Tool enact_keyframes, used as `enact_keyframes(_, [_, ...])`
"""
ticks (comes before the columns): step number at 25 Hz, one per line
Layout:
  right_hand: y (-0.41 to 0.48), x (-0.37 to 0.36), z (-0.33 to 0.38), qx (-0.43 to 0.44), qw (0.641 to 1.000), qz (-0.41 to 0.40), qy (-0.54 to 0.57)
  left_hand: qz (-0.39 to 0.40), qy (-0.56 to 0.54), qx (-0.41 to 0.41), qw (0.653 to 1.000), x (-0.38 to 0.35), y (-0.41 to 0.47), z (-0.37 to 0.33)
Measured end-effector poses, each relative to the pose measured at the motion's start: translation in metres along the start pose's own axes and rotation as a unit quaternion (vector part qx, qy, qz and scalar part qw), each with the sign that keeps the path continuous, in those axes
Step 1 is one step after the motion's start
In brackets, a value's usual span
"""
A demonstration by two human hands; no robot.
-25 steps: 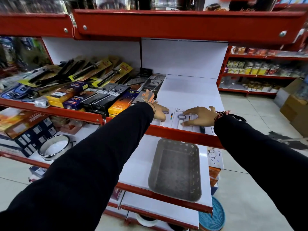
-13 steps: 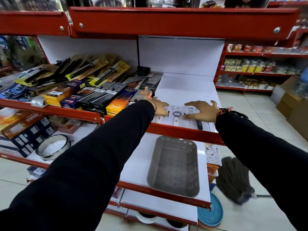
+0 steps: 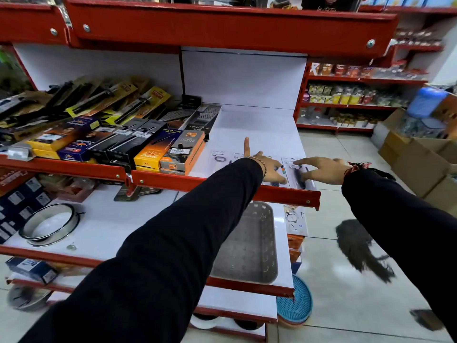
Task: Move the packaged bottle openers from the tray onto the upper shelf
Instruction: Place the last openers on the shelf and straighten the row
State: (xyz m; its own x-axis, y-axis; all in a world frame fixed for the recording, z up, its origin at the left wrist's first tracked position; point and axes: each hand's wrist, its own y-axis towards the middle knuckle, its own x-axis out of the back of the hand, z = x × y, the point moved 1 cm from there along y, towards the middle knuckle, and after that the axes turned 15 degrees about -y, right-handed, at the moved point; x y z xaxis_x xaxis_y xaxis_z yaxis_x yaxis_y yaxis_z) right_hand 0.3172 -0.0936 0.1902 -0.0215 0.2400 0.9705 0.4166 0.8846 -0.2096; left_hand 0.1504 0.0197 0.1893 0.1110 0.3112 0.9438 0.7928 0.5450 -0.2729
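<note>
Packaged bottle openers (image 3: 298,173) on white cards lie flat in a row at the front of the white upper shelf (image 3: 262,129). My left hand (image 3: 268,164) rests on the middle cards with fingers spread and the index finger raised. My right hand (image 3: 321,167) lies flat on the rightmost card, fingers stretched out. Another card (image 3: 220,158) lies to the left, untouched. The grey metal tray (image 3: 252,246) sits on the shelf below with nothing in it. Neither hand grips anything.
Boxed lighters (image 3: 183,152) and hanging tool packs fill the upper shelf's left part. A metal ring pan (image 3: 49,225) lies on the lower shelf at left. One more carded pack (image 3: 295,220) hangs at the lower shelf's right edge. A mop (image 3: 358,246) and cardboard boxes (image 3: 420,164) stand on the floor at right.
Both hands slid a little to the right along the shelf front while spreading the cards. A mop has come into view on the floor. The camera shifted slightly left.
</note>
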Motion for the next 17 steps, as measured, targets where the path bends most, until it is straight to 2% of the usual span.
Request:
enact_keyframes(6, [0.006,-0.001,0.005,0.002,1.000,0.013,-0.004,0.010,0.013,0.010,1.000,0.005,-0.005,0.015])
enact_keyframes(17, [0.000,0.003,0.018,0.028,1.000,-0.011,-0.009,0.015,0.006,0.023,1.000,0.008,-0.008,0.023])
